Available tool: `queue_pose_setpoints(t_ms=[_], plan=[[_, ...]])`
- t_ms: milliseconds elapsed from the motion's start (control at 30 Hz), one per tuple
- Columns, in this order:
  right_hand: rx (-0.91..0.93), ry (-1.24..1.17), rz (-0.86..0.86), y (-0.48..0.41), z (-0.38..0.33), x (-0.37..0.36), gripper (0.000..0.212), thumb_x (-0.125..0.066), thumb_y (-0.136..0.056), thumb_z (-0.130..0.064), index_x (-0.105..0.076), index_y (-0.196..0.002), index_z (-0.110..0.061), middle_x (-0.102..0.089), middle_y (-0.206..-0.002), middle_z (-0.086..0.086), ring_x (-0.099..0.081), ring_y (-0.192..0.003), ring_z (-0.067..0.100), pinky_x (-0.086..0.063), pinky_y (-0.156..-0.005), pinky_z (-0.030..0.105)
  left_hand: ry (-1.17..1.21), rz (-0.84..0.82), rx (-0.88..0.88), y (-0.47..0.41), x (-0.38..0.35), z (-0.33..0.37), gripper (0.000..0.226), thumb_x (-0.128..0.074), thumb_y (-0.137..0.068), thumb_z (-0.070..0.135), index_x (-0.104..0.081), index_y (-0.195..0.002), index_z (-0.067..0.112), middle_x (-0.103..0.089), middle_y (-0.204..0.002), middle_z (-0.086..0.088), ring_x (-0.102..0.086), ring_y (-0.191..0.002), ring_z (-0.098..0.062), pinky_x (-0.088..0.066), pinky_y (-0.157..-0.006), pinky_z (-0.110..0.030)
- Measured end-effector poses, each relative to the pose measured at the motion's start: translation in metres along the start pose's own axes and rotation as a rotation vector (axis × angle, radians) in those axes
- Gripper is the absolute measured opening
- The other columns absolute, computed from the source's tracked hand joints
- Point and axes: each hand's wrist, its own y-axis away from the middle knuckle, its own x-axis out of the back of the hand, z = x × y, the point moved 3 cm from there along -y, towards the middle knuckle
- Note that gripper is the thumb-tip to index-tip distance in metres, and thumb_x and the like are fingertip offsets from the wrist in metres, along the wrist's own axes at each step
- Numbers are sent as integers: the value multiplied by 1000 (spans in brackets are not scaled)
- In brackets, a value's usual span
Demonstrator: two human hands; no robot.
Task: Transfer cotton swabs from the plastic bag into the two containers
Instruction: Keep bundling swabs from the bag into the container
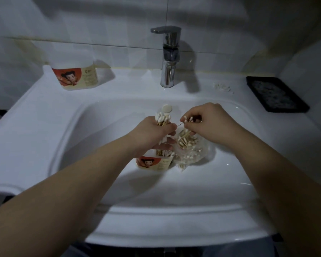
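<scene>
Two bare forearms reach forward from the lower corners over a white ceramic wash basin (pixel 50 127), both hands meeting above the middle of the bowl.

On the basin's rear left ledge stands a translucent plastic container with a red and cream cartoon label (pixel 75 76), upright near the tiled wall and well apart from the hands.

The left hand (pixel 153 133) is held palm toward the centre, fingers curled closed around a bundle of white-tipped wooden cotton swabs (pixel 162 118); the tips stand up above the thumb side of the fist. A small round white disc sits just above those tips; what it belongs to cannot be told. Directly beneath this hand, in the bowl, rests a second container bearing the same red and cream label (pixel 155 162), with swab tips showing at its open top.

Behind the hands rises a chrome single-lever tap (pixel 168 56).

Just right of the second container lies a clear plastic bag (pixel 192 153), crumpled and holding loose swabs, touching the bowl floor. The right hand (pixel 209 121) hovers over the bag's mouth, wrist bent downward, thumb and forefingers pinched on a few swabs (pixel 188 120).

On the rear right ledge lie a few scattered white swabs (pixel 222 87), and beyond them a black rectangular tray (pixel 276 93).
</scene>
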Motion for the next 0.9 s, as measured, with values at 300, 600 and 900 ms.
queue_pose_setpoints(t_ms=[300, 600, 900], plan=[[-22, -261, 126, 1, 0, 15, 18, -75, -87, -8, -79, -90, -25, -77, -80, 3, -75, -65, 13, -60, -79, 29, -64, 80, -120, -3, 2, 2, 18, -70, -95, 15, -67, -101, -2, -73, -107, -19, -76, -93, -23, -64, -79, -44], [-17, -499, 94, 2, -4, 17, 16, -76, -87, 0, -78, -94, -15, -77, -84, 5, -75, -68, 21, -59, -72, 27, -234, 70, -326, 1, 1, 10, 23, -76, -91, 18, -68, -107, 2, -73, -111, -12, -73, -98, -20, -63, -83, -36], [-65, -723, 45, 3, -8, 8, 15, -75, -86, 2, -74, -101, -2, -74, -96, 25, -70, -73, 22, -56, -68, 20, -280, 2, -383, 2, -2, 13, 12, -75, -91, 11, -64, -92, 9, -74, -88, -8, -74, -81, -14, -57, -67, -23]])
